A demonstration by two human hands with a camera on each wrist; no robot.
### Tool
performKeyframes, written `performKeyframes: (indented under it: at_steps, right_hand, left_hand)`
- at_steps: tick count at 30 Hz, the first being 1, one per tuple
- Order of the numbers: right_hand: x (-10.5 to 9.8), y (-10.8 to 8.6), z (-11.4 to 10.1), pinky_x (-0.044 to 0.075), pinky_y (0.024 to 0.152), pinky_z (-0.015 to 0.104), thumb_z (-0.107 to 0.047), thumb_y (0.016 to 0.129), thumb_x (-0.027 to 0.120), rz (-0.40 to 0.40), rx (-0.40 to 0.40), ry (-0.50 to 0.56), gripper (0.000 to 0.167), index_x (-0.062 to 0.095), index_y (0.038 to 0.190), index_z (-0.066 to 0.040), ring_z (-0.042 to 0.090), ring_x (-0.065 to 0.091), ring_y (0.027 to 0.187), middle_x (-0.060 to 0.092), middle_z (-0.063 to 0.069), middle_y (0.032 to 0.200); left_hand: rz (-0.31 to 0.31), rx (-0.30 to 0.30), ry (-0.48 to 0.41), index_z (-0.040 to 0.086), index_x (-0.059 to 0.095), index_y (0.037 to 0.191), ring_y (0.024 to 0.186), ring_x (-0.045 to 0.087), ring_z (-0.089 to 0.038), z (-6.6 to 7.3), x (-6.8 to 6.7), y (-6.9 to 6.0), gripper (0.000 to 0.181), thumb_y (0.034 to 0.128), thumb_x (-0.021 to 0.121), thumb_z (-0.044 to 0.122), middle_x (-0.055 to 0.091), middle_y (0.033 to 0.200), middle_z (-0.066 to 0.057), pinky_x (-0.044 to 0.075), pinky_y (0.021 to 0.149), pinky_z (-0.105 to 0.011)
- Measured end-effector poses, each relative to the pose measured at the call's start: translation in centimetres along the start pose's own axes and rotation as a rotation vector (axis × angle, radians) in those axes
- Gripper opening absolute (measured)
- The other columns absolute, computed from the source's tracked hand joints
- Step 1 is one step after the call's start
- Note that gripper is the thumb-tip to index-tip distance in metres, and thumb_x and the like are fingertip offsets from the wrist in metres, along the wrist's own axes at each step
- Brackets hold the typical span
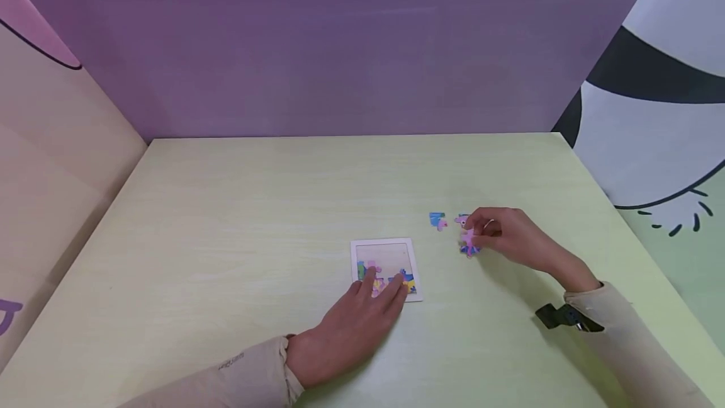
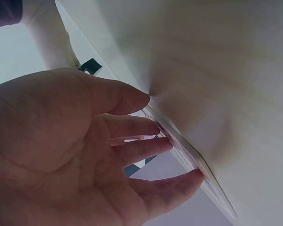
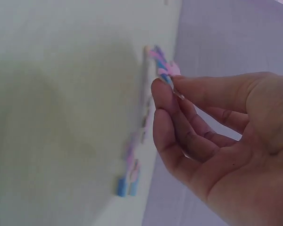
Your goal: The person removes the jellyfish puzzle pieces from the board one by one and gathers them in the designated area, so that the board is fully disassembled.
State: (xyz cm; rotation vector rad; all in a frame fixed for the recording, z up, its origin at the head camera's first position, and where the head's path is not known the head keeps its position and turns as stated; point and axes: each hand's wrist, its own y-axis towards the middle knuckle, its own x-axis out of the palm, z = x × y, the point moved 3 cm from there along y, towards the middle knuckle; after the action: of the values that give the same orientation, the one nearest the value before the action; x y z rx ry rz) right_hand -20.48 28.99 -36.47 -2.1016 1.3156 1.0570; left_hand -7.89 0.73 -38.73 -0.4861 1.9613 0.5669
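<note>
Left hand point(image 1: 351, 329) has its fingers stretched out, tips resting on the near part of the puzzle tray point(image 1: 391, 254), so I can't see all of what's under them. The left sleeve point(image 1: 243, 373), on the near side of the tray, has small dark lettering, too tiny and slanted for me to read. Fitted pieces point(image 1: 411, 283) sit in the tray's near part, their pictures half covered, and my left wrist cam catches the tray almost edge-on.

Right hand point(image 1: 512, 238), off to the right of the tray, is pinching a pink and blue puzzle piece point(image 3: 168, 69); thumb and fingers hide a chunk of it. Past the tray's far right corner I've got a loose blue-and-pink piece point(image 1: 437, 220), plus another loose piece point(image 1: 461, 220) partly tucked behind that hand's fingers. Pieces on the table look smeary on my right wrist cam.

Way left of the tray there's a purple mark point(image 1: 8, 315) cut off by the view's edge, can't tell if it's a letter. Farthest back, beyond the tray, purple wall point(image 1: 351, 49).
</note>
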Motion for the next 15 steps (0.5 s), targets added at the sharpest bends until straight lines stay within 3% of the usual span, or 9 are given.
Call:
performKeyframes:
  at_steps: [6, 15]
  right_hand:
    - [-0.1, -0.3, 0.8, 0.053, 0.068, 0.027, 0.001, 0.084, 0.073, 0.006, -0.018, -0.057, 0.018, 0.068, 0.1, -0.006, 0.016, 0.063, 0.077, 0.064, 0.001, 0.085]
    - [-0.3, -0.4, 1.3, 0.051, 0.068, 0.025, 0.005, 0.081, 0.074, -0.033, -0.042, -0.117, 0.019, 0.068, 0.097, -0.005, 0.014, 0.058, 0.076, 0.063, -0.002, 0.083]
  left_hand:
    - [0.042, 0.005, 0.007, 0.009, 0.055, 0.136, 0.114, 0.057, -0.038, 0.3, 0.3, 0.3, 0.044, 0.0918, 0.056, 0.013, 0.051, 0.139, -0.007, 0.052, 0.082, -0.031]
    - [0.044, 0.001, 0.019, 0.011, 0.056, 0.136, 0.113, 0.058, -0.037, 0.5, 0.4, 0.6, 0.045, 0.0907, 0.057, 0.013, 0.051, 0.139, -0.006, 0.052, 0.08, -0.03]
